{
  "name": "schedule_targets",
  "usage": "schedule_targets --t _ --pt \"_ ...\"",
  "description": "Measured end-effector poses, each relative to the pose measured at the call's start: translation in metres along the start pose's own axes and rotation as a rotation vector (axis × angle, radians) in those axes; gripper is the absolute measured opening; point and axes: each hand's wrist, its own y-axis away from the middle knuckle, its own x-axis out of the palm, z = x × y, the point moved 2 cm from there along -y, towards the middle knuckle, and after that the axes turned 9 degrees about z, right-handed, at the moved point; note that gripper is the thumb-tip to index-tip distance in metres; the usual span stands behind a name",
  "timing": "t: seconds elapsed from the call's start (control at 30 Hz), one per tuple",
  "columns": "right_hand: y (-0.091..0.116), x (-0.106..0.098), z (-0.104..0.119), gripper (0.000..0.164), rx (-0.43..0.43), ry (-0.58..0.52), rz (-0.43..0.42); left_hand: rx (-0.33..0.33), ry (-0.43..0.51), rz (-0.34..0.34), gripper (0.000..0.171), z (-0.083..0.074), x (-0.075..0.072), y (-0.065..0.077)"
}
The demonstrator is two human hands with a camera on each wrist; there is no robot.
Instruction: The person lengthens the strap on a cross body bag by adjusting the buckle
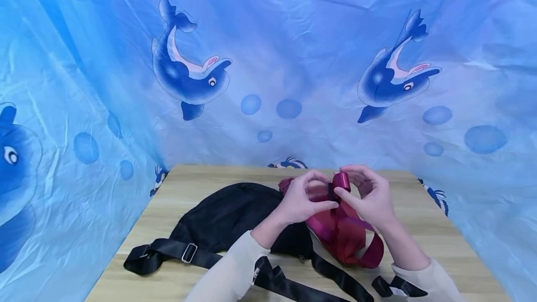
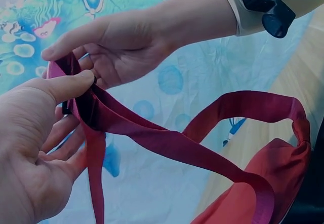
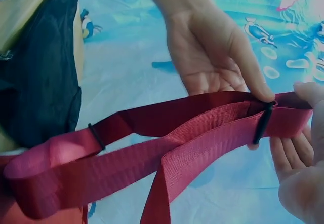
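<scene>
Above the table, my left hand [image 1: 299,200] pinches a black plastic strap slider [image 3: 262,124] between thumb and fingers. The slider sits on the dark red webbing strap [image 3: 223,145] of a red bag [image 1: 350,241]. My right hand [image 1: 375,199] holds the folded loop of that strap just beyond the slider, with its thumb and a finger on the webbing. Two layers of strap run back from the slider, and a loose length hangs down in both wrist views. Another black strap ring [image 3: 96,136] lies further along. My arms partly hide the bags in the head view.
A black bag [image 1: 232,216] lies on the wooden table [image 1: 201,176], left of the red bag. Its black strap [image 1: 205,258] with a metal buckle [image 1: 189,253] trails along the front. A blue dolphin-printed sheet [image 1: 272,50] hangs behind the table and at its sides.
</scene>
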Motion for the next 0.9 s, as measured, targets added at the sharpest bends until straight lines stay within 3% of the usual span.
schedule_targets --t 0.17,0.27,0.37,0.53,0.63,0.77,0.9 --pt "0.004 0.003 -0.006 0.05 0.051 -0.02 -0.059 -0.039 0.059 -0.045 0.042 0.005 -0.003 0.005" --pt "0.009 0.003 -0.015 0.058 0.143 0.058 0.015 -0.037 0.097 -0.09 0.04 0.004 -0.008 0.003" --pt "0.016 0.005 -0.026 0.053 0.209 0.138 0.104 -0.034 0.132 -0.116 0.04 0.003 -0.013 0.001" --pt "0.026 0.009 -0.038 0.038 0.161 0.132 0.092 -0.046 0.158 -0.097 0.041 0.002 -0.015 0.0" --pt "0.031 0.01 -0.039 0.031 0.136 0.205 0.073 -0.06 0.169 -0.122 0.04 0.0 -0.017 0.002" --pt "0.034 0.009 -0.039 0.026 0.172 0.3 0.078 -0.07 0.187 -0.169 0.039 -0.002 -0.019 0.004" --pt "0.03 0.01 -0.039 0.023 0.158 0.227 0.066 -0.067 0.186 -0.135 0.04 -0.002 -0.016 0.0"
